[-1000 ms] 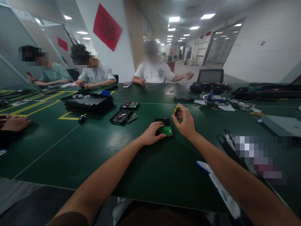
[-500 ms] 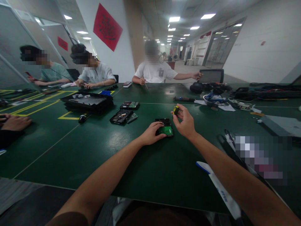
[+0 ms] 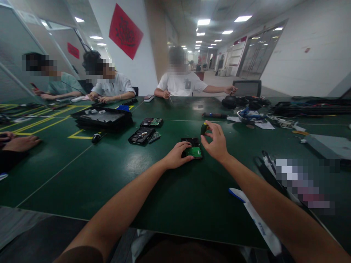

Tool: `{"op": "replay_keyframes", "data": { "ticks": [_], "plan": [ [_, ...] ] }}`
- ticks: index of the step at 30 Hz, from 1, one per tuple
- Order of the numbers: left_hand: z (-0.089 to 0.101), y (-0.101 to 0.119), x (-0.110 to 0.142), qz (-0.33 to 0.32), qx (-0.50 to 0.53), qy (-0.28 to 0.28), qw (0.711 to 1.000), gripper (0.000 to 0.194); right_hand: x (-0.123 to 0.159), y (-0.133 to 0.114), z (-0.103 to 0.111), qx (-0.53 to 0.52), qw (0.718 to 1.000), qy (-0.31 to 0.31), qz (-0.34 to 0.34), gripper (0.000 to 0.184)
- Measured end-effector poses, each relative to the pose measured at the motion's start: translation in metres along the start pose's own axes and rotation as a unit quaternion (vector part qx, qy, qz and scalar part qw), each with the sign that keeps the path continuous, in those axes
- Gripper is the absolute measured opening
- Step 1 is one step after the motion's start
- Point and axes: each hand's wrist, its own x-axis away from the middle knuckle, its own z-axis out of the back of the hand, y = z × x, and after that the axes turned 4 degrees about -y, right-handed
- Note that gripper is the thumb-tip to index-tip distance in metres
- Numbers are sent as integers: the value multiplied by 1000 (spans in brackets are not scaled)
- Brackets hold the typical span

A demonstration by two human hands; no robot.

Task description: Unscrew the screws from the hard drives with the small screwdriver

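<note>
Left hand (image 3: 178, 155) unchanged: thumb and fingers grasp left side of hard drive (image 3: 194, 152), green board up, flat on table (image 3: 170, 197). Right hand (image 3: 217, 141): fingertips pinch screwdriver (image 3: 203, 129) near drive's far right corner. Handle has rotated; dark green shows where yellow faced 0.5 s ago.

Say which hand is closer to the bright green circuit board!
Left. The left hand has its fingers over the left side of the circuit board; the right hand is apart, to its right, holding what looks like a screwdriver.
</note>
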Motion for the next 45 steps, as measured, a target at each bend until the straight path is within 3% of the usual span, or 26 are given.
{"op": "replay_keyframes", "data": {
  "ticks": [14,22,45],
  "plan": [
    [2,2,0,5,7,-3,1000,61,0,0,0,-1,1000,0,-23,67],
    [0,0,-1,8,6,-2,1000,62,-1,1,-1,9,1000,25,-2,59],
    [1,0,0,4,2,-6,1000,61,-1,2,0,10,999,22,-26,65]
  ]
}}
